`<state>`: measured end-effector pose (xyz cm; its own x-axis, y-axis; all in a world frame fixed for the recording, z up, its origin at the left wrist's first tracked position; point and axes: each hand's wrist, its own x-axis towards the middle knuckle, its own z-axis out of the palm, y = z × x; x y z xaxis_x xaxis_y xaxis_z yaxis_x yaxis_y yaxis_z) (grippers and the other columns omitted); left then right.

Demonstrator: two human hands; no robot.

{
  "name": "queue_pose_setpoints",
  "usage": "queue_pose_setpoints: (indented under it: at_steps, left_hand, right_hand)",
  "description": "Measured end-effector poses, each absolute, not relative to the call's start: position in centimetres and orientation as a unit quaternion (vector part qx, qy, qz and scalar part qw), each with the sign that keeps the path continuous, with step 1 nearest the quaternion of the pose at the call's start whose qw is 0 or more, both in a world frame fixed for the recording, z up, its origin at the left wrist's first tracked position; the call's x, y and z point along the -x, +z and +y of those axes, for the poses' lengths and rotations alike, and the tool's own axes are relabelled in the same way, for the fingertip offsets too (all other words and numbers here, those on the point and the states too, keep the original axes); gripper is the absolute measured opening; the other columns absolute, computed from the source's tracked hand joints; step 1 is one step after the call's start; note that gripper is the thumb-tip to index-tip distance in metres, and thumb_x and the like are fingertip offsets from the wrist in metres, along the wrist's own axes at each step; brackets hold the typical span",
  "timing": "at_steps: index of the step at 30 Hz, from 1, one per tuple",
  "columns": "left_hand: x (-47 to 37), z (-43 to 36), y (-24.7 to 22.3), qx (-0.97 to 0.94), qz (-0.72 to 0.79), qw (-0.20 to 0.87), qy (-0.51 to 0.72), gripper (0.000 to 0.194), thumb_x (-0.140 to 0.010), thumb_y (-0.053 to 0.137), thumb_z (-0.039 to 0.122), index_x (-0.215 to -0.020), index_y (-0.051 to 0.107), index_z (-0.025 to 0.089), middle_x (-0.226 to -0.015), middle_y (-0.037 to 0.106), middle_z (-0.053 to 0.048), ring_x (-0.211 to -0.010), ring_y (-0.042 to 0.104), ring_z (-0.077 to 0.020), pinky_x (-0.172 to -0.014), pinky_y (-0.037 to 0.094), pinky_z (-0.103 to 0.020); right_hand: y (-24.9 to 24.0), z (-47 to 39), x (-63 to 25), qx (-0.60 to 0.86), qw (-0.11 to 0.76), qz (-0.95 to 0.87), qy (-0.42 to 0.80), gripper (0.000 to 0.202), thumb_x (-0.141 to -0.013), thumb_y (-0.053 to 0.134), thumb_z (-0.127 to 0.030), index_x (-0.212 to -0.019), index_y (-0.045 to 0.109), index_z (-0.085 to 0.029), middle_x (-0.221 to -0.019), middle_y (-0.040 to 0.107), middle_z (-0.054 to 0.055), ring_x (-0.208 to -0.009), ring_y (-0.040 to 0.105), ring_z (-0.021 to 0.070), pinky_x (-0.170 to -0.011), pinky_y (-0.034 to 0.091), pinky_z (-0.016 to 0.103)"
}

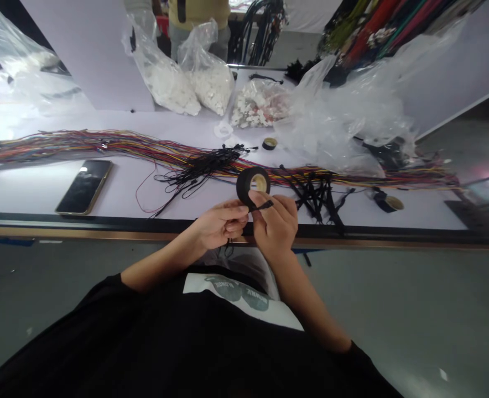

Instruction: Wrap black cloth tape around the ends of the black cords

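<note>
My left hand is closed in a pinch on a thin black cable, part of which hangs below the fingers. My right hand is closed round a roll of black tape, held upright above the table's front edge. Between the two hands runs a short dark strip; whether it is tape or cable end I cannot tell. Just behind the hands, a tangle of black cables lies over a long bundle of coloured wires. More black taped pieces lie right of my right hand.
A phone lies at the left front of the table. Two more tape rolls sit behind and right. Clear bags of white parts line the back. A person stands beyond.
</note>
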<state>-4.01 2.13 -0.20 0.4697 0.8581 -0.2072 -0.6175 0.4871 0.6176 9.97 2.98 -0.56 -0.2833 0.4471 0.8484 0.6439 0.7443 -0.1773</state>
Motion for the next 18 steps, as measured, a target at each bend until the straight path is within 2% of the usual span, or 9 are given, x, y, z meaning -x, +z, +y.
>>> queue_pose_setpoints:
  at_steps: [3,6,8,10,12,15,18]
  left_hand:
    - [4.3,2.7,-0.8,-0.225,0.226,0.869,0.379,0.022,-0.063,0.066,0.014,-0.057,0.045,0.014,-0.046,0.039,0.008,-0.034,0.026,0.0009,-0.033,0.019,-0.011]
    - [4.1,2.8,-1.1,-0.239,0.228,0.839,0.433,0.021,-0.061,0.066,0.013,-0.057,0.046,0.014,-0.043,0.035,0.009,-0.033,0.024,0.0008,-0.033,0.019,-0.011]
    - [3.8,2.7,-1.0,-0.263,0.257,0.794,0.484,0.019,-0.061,0.067,0.017,-0.058,0.048,0.015,-0.045,0.039,0.008,-0.035,0.028,-0.0004,-0.034,0.021,-0.013]
    - [3.8,2.6,-0.9,-0.293,0.300,0.742,0.523,0.018,-0.063,0.068,0.024,-0.060,0.052,0.016,-0.049,0.047,0.005,-0.040,0.037,-0.0034,-0.038,0.029,-0.016]
    - [4.1,2.5,-0.7,-0.332,0.329,0.701,0.539,0.018,-0.064,0.070,0.029,-0.062,0.057,0.017,-0.055,0.055,0.001,-0.047,0.046,-0.0074,-0.043,0.036,-0.020]
    - [5.0,2.6,-0.5,-0.445,0.326,0.643,0.531,0.020,-0.064,0.071,0.033,-0.069,0.061,0.017,-0.061,0.058,0.000,-0.054,0.051,-0.0098,-0.050,0.040,-0.023]
    - [5.3,2.7,-0.4,-0.548,0.352,0.553,0.520,0.017,-0.064,0.070,0.025,-0.075,0.059,0.016,-0.066,0.059,0.002,-0.060,0.053,-0.0089,-0.058,0.041,-0.022]
  right_hand:
    - [-0.7,3.1,-10.0,0.318,0.509,-0.799,0.036,0.036,-0.085,0.048,-0.011,-0.114,0.060,-0.028,-0.109,0.069,0.005,-0.098,0.061,0.0192,-0.086,0.048,0.038]
    - [-0.5,2.8,-10.1,0.295,0.484,-0.800,0.195,0.032,-0.085,0.051,-0.021,-0.115,0.061,-0.028,-0.127,0.058,0.006,-0.117,0.054,0.0217,-0.095,0.045,0.042]
    - [-0.5,2.7,-10.0,0.305,0.505,-0.758,0.280,0.026,-0.083,0.055,-0.028,-0.107,0.065,-0.028,-0.126,0.057,0.006,-0.116,0.053,0.0224,-0.094,0.046,0.042]
    - [-0.7,2.6,-9.8,0.341,0.550,-0.684,0.336,0.018,-0.083,0.056,-0.032,-0.093,0.069,-0.027,-0.113,0.062,0.005,-0.106,0.058,0.0208,-0.087,0.050,0.040]
    - [-0.7,2.6,-9.8,0.380,0.573,-0.629,0.361,0.016,-0.081,0.057,-0.035,-0.085,0.070,-0.026,-0.098,0.064,0.004,-0.095,0.061,0.0192,-0.081,0.051,0.037]
    - [0.0,2.5,-10.1,0.425,0.537,-0.652,0.325,0.014,-0.077,0.062,-0.035,-0.081,0.071,-0.025,-0.089,0.064,0.003,-0.088,0.060,0.0182,-0.080,0.049,0.036]
    - [0.9,2.3,-10.3,0.461,0.481,-0.709,0.232,0.012,-0.077,0.062,-0.031,-0.080,0.071,-0.025,-0.079,0.064,0.002,-0.078,0.060,0.0165,-0.074,0.049,0.033]
